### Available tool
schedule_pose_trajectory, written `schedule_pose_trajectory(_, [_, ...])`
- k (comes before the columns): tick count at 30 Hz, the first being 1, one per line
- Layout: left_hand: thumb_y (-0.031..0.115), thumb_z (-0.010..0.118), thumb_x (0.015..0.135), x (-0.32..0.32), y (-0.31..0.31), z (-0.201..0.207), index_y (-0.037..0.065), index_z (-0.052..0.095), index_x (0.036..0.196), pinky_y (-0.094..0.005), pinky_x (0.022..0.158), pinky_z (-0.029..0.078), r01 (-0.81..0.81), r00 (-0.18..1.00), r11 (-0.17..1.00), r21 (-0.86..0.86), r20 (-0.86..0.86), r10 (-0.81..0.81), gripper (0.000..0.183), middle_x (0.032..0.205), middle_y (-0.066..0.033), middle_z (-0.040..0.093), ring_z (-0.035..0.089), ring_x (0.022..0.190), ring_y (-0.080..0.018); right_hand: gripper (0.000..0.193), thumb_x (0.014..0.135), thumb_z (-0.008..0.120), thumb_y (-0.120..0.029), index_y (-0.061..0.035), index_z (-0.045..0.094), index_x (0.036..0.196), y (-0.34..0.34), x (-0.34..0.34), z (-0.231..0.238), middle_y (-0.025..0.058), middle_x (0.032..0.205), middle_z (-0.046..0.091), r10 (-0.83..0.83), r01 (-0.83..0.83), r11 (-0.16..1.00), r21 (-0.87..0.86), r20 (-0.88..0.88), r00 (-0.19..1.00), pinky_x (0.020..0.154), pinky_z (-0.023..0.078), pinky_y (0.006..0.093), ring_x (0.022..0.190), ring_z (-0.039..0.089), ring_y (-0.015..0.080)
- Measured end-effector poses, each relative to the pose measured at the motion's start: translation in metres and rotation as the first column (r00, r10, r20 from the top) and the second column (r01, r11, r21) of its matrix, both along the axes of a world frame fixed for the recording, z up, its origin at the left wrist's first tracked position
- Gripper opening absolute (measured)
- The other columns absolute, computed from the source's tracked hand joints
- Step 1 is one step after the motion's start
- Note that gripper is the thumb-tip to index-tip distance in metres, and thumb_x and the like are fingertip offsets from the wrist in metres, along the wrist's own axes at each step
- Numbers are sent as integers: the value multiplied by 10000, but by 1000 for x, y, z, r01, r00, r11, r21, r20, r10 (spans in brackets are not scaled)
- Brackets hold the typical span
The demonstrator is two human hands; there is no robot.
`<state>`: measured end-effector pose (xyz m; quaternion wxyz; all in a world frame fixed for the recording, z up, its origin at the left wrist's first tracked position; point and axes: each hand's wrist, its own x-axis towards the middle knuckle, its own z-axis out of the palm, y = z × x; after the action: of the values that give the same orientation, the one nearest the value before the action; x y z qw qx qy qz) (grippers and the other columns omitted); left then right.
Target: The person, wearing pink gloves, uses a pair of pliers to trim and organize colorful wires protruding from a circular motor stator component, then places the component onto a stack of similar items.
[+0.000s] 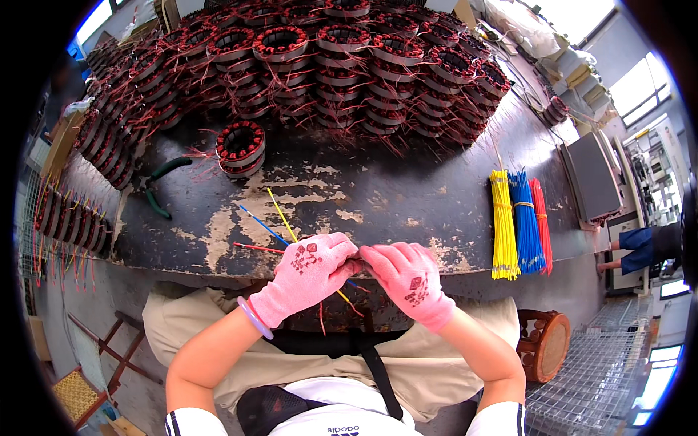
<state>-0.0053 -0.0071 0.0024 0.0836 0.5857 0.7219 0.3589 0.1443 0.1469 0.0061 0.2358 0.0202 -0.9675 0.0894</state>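
My left hand [311,270], in a pink glove, is closed around a yellow wire [279,211], a blue wire [260,224] and a red wire [254,247]. Their far ends fan out over the table edge, and other coloured ends hang below the hand. My right hand [411,280], gloved alike, has its fingers pinched together against the left fingertips. A small dark bit shows between the two hands, but the fingers cover what the right one grips. Beyond them, a single stator ring [241,147] with red windings stands on the worn black table [313,163].
Many stacked stators [342,80] fill the table's far side, with more at the left. Green-handled pliers [161,185] lie left of the single ring. Bundles of yellow wires [503,225], blue wires [526,225] and red wires [540,225] lie right. A wooden stool [545,345] stands lower right.
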Motion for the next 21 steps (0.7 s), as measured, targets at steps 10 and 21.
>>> schedule_pose_trajectory(10, [90,641,926,-16,-12,18,24,654,1131,-389,840,557,161,983,984,-70,99,-154,215,1137,-154,665,680,992,-323,458,793,682,-85,-172,678,1243,10,-2,-10,-3,845,587,92,-92,996,-12,6,996,721,482,366,777,591,206])
schedule_pose_trajectory(21, [444,842,653,-38,-52,43,107,460,1488,-510,1243,214,195,929,929,-316,-245,-278,978,1532,-177,425,362,1437,-395,428,829,623,-167,-252,660,1247,23,-8,-8,-8,911,566,176,-189,980,65,172,969,788,500,369,880,592,199])
